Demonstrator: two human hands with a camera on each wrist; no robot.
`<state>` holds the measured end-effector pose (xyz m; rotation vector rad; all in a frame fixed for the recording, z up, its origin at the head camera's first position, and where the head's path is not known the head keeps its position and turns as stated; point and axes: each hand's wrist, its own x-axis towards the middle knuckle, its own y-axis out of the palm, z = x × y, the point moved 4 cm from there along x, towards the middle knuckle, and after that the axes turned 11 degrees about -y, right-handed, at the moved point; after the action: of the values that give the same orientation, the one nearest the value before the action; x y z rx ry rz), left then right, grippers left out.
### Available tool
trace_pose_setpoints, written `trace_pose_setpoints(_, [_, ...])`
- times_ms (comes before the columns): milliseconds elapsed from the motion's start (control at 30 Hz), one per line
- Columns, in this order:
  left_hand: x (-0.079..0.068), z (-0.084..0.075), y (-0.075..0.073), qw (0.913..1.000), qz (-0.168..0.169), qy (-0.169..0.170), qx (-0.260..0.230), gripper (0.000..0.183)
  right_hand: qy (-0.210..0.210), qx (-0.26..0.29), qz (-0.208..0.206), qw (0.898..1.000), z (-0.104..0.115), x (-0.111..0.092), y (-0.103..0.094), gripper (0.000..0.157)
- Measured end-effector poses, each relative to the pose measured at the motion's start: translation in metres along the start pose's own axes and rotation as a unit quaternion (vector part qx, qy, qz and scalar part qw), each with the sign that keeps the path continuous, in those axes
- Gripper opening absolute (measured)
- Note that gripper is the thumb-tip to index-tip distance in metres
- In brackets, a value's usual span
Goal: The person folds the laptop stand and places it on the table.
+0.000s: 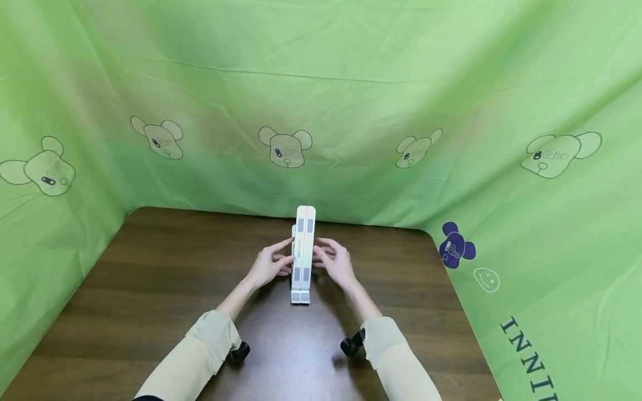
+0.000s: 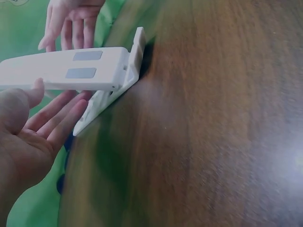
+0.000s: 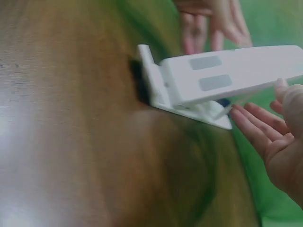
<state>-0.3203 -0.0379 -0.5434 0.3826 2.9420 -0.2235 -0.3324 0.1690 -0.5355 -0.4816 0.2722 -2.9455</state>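
A white folding laptop stand point(image 1: 303, 250) stands on the table, its two long bars side by side. Grey pads point(image 2: 81, 73) line its upper face. At the near end a short lip point(image 2: 138, 49) turns up, and beneath the raised bars a lower strut point(image 3: 215, 116) meets the tabletop. Along the stand's left side is my left hand point(image 1: 264, 268), thumb tip at the bar's edge and the other fingers extended below it. Mirroring this on the right, my right hand point(image 1: 340, 267) has its thumb at the bar's edge, with loosely straight fingers underneath.
The brown wooden table point(image 1: 165, 278) has a green cloth point(image 1: 351, 111) with bear-head prints hanging round its back and sides. Black wrist devices point(image 1: 353, 343) sit below both rolled cuffs. Light glares off the table's near part.
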Motion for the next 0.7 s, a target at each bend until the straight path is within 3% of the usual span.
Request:
trace_pose_setpoints(133, [-0.006, 0.004, -0.004, 0.9993, 0.025, 0.0, -0.028, 0.062, -0.011, 0.022, 0.0, 1.0, 0.005, 0.011, -0.012, 0.038])
trace_pose_setpoints(267, [-0.009, 0.012, -0.009, 0.9971, 0.042, -0.011, -0.062, 0.057, 0.025, 0.082, 0.008, 0.996, 0.008, 0.022, -0.019, 0.041])
trace_pose_setpoints(500, [-0.011, 0.028, -0.009, 0.9902, 0.065, -0.049, -0.114, 0.052, 0.077, 0.213, 0.022, 0.974, 0.018, 0.042, -0.025, 0.047])
trace_pose_setpoints(700, [-0.008, 0.039, 0.003, 0.9876, 0.076, -0.064, -0.122, 0.054, 0.098, 0.195, 0.069, 0.973, 0.024, 0.058, -0.017, 0.052])
